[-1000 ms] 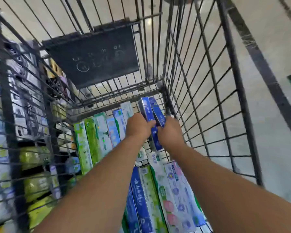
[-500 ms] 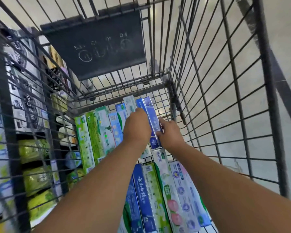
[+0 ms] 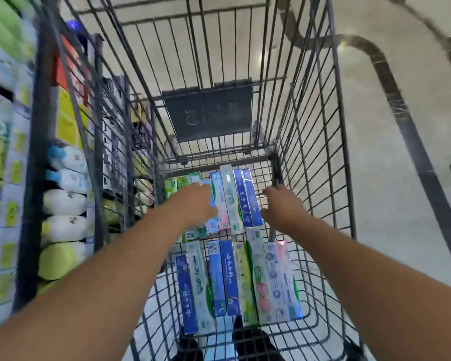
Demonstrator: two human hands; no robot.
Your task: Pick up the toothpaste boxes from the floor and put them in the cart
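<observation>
We see both hands reaching down inside the wire cart. The left hand lies flat with relaxed fingers on top of the far row of toothpaste boxes, covering the light blue and green ones at that row's left side; it holds nothing that we can make out. The right hand hovers just beside the right end of the same row, next to the two dark blue boxes, its fingers loosely spread and gripping nothing, close to the cart's right wire wall.

The far row stands side by side against the cart's front end, its boxes lying lengthwise on the wire bottom. A second, nearer row lies just behind it toward us: dark blue, pale green, blue, yellow-green and a white box with pink and blue print, all flat and touching their neighbours. A dark plaque hangs on the cart's front wall above the boxes.

Through the wire bottom we make out dark shoes. To the left of the cart run store shelves with yellow and green packages and white pouches, blurred. To the right is pale floor crossed by a dark strip.
</observation>
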